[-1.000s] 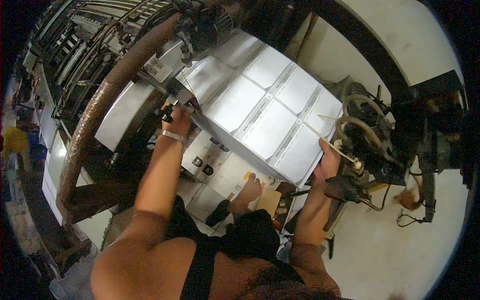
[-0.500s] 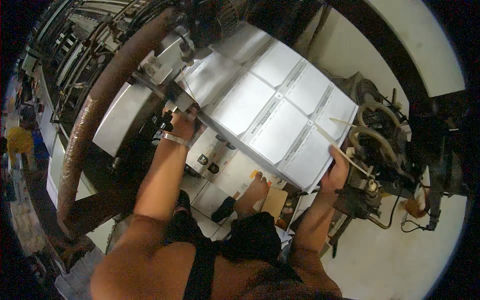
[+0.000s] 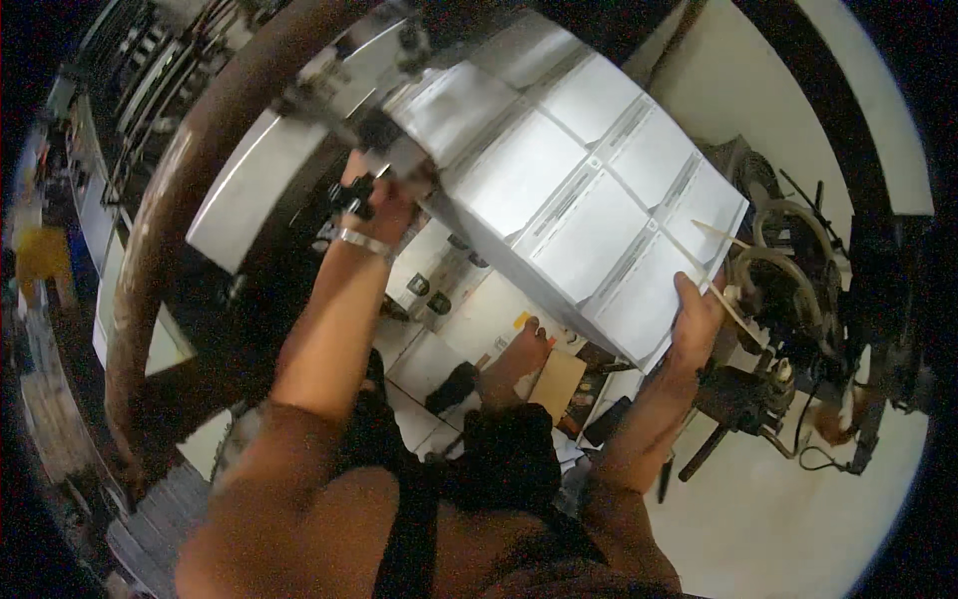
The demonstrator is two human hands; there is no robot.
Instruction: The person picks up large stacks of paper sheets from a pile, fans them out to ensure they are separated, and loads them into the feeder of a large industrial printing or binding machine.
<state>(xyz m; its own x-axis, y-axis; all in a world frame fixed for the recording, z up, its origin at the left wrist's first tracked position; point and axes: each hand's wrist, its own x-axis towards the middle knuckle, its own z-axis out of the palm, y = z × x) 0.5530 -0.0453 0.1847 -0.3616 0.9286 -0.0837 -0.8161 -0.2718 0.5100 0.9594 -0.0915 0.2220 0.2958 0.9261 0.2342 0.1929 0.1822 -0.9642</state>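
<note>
A thick stack of white printed sheets, laid out as a grid of panels, stands tilted in front of me. My right hand grips its near right corner, thumb on the top sheet and the other fingers hidden at the side. At the stack's left edge is my left hand, a metal band round its wrist. Its fingers are blurred and partly covered by a metal machine part with a black knob. A thin pale strip crosses the stack's right edge beside my right thumb.
A thick brown curved bar and a pale panel flank my left arm. Machinery with looped hoses stands to the right. Below the stack, my bare foot is near a tan cardboard piece on the tiled floor.
The view has shifted, so the stack and both hands appear farther right and slightly higher. My right hand keeps its hold on the corner, and the left stays at the left edge.
</note>
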